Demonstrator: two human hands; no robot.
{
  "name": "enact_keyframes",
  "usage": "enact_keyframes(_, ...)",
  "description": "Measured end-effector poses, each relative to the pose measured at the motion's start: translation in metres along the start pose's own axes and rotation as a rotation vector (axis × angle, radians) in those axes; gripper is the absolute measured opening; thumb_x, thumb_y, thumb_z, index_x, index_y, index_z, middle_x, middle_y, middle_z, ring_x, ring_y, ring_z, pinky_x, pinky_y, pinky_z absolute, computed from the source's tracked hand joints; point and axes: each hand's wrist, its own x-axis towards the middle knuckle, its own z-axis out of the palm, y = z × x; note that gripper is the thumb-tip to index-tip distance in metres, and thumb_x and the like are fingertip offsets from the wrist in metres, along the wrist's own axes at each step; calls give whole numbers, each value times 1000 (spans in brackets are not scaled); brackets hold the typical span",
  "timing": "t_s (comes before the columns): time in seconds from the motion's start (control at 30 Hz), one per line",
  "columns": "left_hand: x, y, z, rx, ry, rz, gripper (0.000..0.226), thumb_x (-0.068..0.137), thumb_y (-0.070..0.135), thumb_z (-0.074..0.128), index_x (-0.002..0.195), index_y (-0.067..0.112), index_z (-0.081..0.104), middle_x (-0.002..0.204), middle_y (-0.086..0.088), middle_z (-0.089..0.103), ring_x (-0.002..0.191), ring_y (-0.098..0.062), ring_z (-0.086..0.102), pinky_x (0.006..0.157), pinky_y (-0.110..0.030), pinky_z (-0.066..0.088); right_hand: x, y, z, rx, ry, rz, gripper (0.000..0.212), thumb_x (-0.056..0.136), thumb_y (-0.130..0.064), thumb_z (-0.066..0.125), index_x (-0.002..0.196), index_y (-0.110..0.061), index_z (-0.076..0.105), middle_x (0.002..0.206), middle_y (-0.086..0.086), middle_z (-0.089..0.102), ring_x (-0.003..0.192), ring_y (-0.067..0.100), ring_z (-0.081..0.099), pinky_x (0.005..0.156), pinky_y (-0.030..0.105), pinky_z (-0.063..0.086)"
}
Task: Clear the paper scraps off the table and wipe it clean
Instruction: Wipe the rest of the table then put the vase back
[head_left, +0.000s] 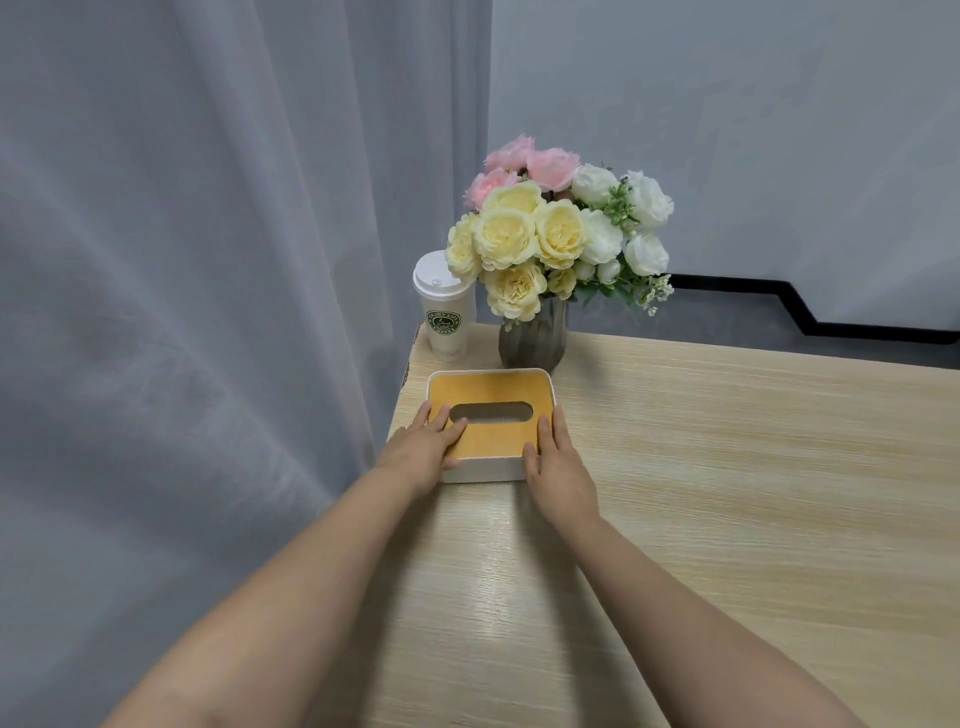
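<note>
A light wooden bench (727, 493) fills the lower right part of the head view. Near its far left corner lies a white tissue box (488, 470) with an orange-yellow wooden lid (493, 441); the lid has a long oval slot (491, 412) in the middle, and I cannot see any tissue coming out of it.

Both hands of the person are on this box. The left hand (423, 449) lies on the near left corner, its fingers straight and spread flat over the lid, the fingertips near the left end of the slot. The right hand (558, 467) lies at the near right corner, fingers straight along the right edge of the lid, the thumb on the near part of the lid. So each grip is released and flat: the hands press or rest on the box and do not clench around it. Both bare forearms reach in from the bottom of the view.

Just behind the box stands a grey vase (532, 340) with yellow, pink and white flowers (550, 234). Left of the vase, just beside it, stands a white paper cup (445, 312) with a lid and a green round logo. Paper scraps I cannot find anywhere on the visible bench. A pale curtain (208, 260) hangs at the left, a pale wall (753, 130) behind.
</note>
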Motion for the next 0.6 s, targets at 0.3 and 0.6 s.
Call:
enact_keyframes(0.3,-8,11,7,-110,93,-94,70,98,52,24,150,16,-3,158,-2,-10,145,-16,-12,117,-39,6,12,9,-15,-169,5,-146,64,99,-43,31,150,-10,10,159,3,1,145,17,6,117,30,16)
enact_keyframes(0.6,2,0,10,46,58,-94,69,98,51,14,149,10,-10,156,-4,-19,143,-15,-18,118,-36,0,18,-3,-2,-135,-78,-84,68,100,-45,27,149,-6,1,156,3,-20,145,16,8,111,30,29)
